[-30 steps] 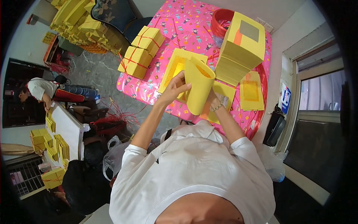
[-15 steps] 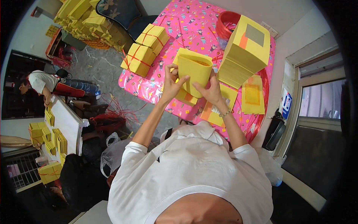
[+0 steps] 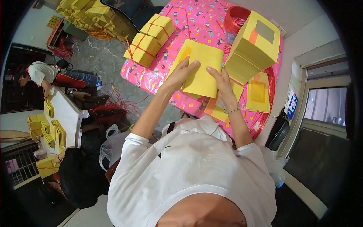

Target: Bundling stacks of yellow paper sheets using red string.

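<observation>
Between my two hands is a stack of yellow paper sheets [image 3: 203, 73], held over the pink table and bent down along its right side. My left hand [image 3: 177, 76] is closed on its left edge, thumb across the top and fingers hidden below. On the right edge my right hand [image 3: 224, 85] grips it, thumb on the upper face. Beneath lies more yellow paper with an orange patch [image 3: 188, 52], partly covered. Just right of my hands stands a tall yellow paper stack [image 3: 242, 62] with a grey square on top. Flat yellow sheets [image 3: 258, 92] lie near my right wrist.
Two red-tied yellow bundles [image 3: 145, 47] sit at the table's left edge. A red strap coil [image 3: 233, 18] lies at the back. The pink patterned cover [image 3: 141, 77] bears loose red straps. At left, people work at a white table [image 3: 68, 113]; a yellow bundle pile [image 3: 90, 17] stands behind.
The stack in my hands was curled with its top edge folded over; now it lies flatter, bent only at the right. My left thumb has moved onto its upper face.
</observation>
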Available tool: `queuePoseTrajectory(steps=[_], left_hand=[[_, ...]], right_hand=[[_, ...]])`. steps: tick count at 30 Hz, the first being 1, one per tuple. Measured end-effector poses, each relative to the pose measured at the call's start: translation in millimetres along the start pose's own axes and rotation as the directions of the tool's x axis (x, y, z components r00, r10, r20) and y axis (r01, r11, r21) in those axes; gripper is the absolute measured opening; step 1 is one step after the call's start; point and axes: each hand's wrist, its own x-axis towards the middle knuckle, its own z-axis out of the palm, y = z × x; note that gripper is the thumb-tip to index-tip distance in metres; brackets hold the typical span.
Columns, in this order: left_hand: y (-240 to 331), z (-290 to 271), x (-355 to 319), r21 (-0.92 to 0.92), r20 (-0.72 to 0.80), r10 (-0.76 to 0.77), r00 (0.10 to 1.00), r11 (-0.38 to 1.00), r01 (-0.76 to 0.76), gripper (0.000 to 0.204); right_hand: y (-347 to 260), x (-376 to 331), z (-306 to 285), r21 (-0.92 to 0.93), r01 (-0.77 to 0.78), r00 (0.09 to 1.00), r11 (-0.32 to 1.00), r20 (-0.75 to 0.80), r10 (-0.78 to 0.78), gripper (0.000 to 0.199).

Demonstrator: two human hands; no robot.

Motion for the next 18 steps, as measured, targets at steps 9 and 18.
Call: queuePoseTrajectory(steps=[9, 18], left_hand=[[-1, 8, 8, -0.043, -0.11, -0.066, 0.992, 0.997, 0.062, 0.038], [-6, 3, 15, 0.041, -0.124, -0.063, 0.99, 0.997, 0.068, 0.037]], right_hand=[[0, 2, 0, 0.055, -0.006, 0.999, 0.998, -0.031, 0.007, 0.037], [2, 5, -1, 0.038, -0.025, 0.998, 0.999, -0.052, 0.027, 0.039]])
